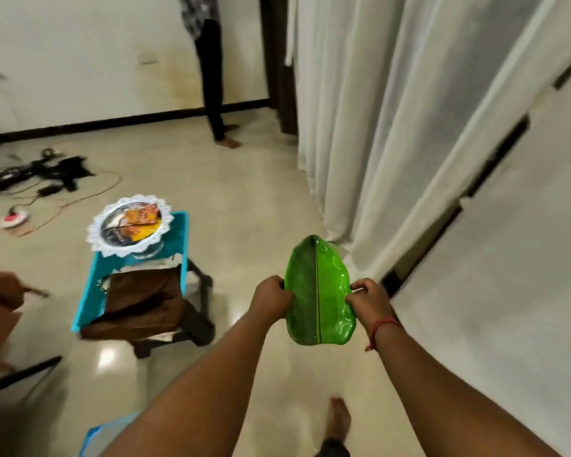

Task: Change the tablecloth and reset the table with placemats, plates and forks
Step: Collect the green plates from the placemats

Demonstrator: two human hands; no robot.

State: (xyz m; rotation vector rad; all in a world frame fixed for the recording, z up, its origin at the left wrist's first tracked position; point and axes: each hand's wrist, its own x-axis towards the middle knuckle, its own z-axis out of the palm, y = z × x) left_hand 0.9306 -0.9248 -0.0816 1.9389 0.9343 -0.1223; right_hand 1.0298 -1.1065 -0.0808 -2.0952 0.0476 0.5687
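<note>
Both hands hold the green leaf-shaped plate (318, 293) above the floor, near the curtain (393, 127) at right. Left hand (271, 300) grips its left edge; right hand (370, 300) pinches its right edge. A blue stool (178, 239) stands to the left.

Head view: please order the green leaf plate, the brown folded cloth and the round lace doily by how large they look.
1. brown folded cloth, largest.
2. green leaf plate and round lace doily look alike; the plate is held nearer the camera, so I do not rank them.
</note>
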